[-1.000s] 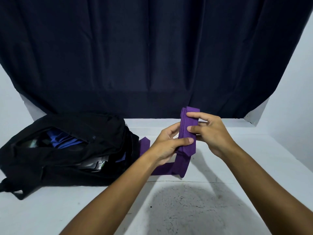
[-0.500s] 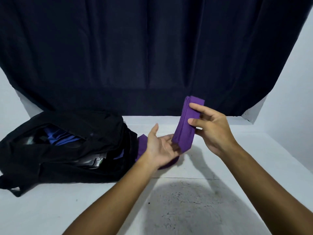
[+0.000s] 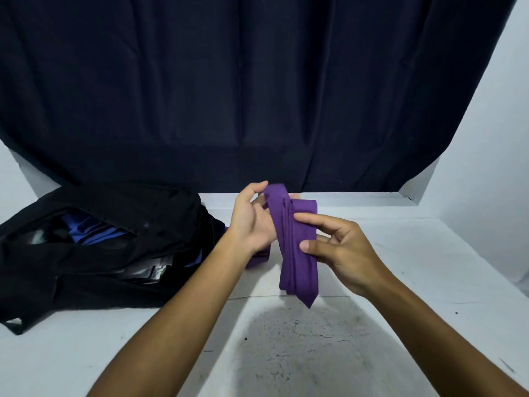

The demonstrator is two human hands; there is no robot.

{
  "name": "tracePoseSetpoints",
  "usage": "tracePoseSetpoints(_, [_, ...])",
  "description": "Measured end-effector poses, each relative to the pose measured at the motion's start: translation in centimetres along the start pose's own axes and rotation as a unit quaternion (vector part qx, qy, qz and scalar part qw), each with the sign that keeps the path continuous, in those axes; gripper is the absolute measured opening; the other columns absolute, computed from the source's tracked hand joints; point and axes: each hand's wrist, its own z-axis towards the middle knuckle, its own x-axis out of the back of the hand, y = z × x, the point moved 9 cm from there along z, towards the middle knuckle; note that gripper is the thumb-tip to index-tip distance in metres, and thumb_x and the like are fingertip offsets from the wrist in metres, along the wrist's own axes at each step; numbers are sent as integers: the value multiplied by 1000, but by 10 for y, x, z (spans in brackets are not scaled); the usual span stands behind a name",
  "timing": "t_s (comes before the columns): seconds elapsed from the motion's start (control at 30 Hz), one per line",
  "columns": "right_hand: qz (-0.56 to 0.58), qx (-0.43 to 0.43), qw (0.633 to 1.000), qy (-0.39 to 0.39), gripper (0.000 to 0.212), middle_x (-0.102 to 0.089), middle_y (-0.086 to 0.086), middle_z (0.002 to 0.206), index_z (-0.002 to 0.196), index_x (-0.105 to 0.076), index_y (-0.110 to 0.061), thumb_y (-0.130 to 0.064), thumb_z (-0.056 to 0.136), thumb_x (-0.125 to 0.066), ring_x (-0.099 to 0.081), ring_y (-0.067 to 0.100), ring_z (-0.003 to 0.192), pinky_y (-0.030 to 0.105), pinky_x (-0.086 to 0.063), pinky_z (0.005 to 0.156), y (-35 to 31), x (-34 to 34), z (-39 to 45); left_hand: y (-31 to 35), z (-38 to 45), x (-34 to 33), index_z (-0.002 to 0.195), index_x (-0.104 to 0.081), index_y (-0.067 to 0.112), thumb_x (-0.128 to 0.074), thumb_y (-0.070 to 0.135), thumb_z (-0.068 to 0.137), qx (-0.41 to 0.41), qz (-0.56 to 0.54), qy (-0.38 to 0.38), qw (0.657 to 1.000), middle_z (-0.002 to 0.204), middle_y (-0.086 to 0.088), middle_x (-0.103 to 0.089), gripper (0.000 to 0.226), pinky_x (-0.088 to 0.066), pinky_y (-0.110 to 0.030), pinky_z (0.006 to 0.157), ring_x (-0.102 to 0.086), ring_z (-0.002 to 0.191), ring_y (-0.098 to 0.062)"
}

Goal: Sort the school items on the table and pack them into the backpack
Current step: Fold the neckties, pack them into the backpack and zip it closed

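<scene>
A purple necktie (image 3: 297,253), folded into several layers, hangs above the white table (image 3: 429,282) in the middle of the view, its pointed end down. My right hand (image 3: 340,247) pinches the folded layers between thumb and fingers. My left hand (image 3: 252,222) holds the tie's upper end, fingers curled over the top. A loose purple end shows below my left wrist. The black backpack (image 3: 114,253) lies open on the table at the left, with blue cloth (image 3: 88,230) and a shiny dark item inside.
A dark curtain (image 3: 257,96) hangs behind the table's far edge. White walls stand at both sides. A worn grey patch (image 3: 300,348) marks the table near me. A backpack strap (image 3: 14,325) trails at the front left.
The folded tie has swung down so its pointed end now hangs toward the table. My left hand rose to grip the top; my right hand dropped lower on the folds.
</scene>
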Motion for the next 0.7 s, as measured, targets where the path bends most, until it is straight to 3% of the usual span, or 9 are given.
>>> tracePoseSetpoints(0.07, [1, 13, 1000, 10, 45, -75, 9, 99, 110, -67, -12, 18, 77, -60, -71, 22, 88, 32, -59, 76, -6, 7, 3, -4, -7, -7, 109, -61, 7, -52, 37, 80, 2, 91, -43, 995, 100, -14, -68, 42, -52, -48, 83, -67, 88, -33])
tracePoseSetpoints(0.17, [16, 24, 1000, 12, 45, -74, 8, 99, 111, -66, -12, 9, 71, -65, -70, 21, 88, 36, -59, 80, -13, 10, 7, -12, -13, -13, 109, -66, 9, -49, 40, 84, 8, 134, -95, 986, 100, -13, -70, 44, -57, -40, 72, -69, 85, -29])
tracePoseSetpoints(0.4, [-39, 34, 999, 1, 46, -72, 10, 110, 114, -66, -15, 16, 80, -61, -69, 24, 97, 35, -57, 84, -12, 8, 19, -26, -17, -17, 118, -68, 18, -60, 53, 83, 21, 172, -151, 973, 112, -12, -65, 50, -54, -45, 81, -66, 93, -26])
tracePoseSetpoints(0.5, [-79, 36, 996, 10, 46, -72, 10, 110, 113, -67, -16, 17, 81, -62, -69, 23, 96, 32, -56, 82, -11, 9, 23, -29, -19, -19, 131, -54, 18, -87, 30, 67, -12, 219, -173, 960, 115, -12, -64, 73, -57, -39, 80, -67, 97, -22])
tracePoseSetpoints(0.6, [-154, 59, 986, 27, 46, -72, 7, 107, 108, -71, -23, 13, 78, -68, -65, 22, 94, 30, -56, 82, -13, 9, 26, -30, -18, -17, 135, -45, 15, -72, -13, 67, -57, 250, -167, 952, 127, -23, -58, 78, -56, -36, 86, -61, 109, -27])
tracePoseSetpoints(0.7, [-164, 58, 984, 43, 45, -68, 9, 111, 105, -74, -25, 10, 77, -70, -64, 26, 95, 36, -57, 84, -11, 12, 27, -29, -20, -18, 137, -44, 17, -64, -21, 65, -69, 249, -173, 950, 123, -23, -58, 83, -56, -36, 83, -59, 105, -29])
